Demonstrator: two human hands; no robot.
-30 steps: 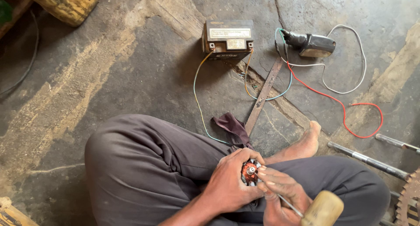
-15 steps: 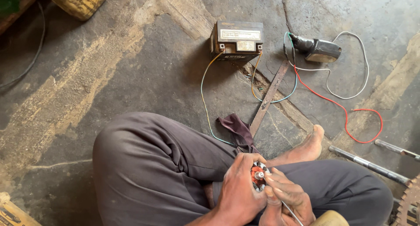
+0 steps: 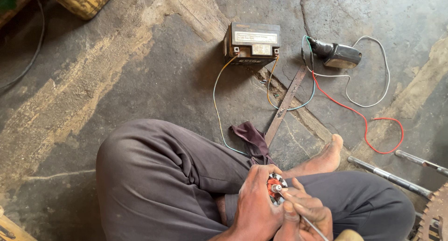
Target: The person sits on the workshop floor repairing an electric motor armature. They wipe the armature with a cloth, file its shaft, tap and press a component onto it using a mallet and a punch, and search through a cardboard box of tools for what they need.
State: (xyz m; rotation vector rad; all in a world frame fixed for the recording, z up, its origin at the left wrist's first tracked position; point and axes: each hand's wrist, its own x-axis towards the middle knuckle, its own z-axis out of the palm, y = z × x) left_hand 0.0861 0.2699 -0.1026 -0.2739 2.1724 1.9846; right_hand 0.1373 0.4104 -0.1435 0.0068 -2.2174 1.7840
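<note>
Copper-wound coil (image 3: pixel 276 187), round with a metal centre, sits in the lap, left hand (image 3: pixel 255 206) wrapped around it and right hand (image 3: pixel 303 213) pinching a thin metal tool (image 3: pixel 311 224) against it. Far off on the cracked concrete floor (image 3: pixel 140 73): boxy dark battery (image 3: pixel 252 44) with pale rectangular labels, wires trailing.

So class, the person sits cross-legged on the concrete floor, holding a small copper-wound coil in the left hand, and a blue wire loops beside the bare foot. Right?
Not quite: the head view shows the wire looping beside the bare foot is red, not blue. The left hand does hold the copper-wound coil.
</note>
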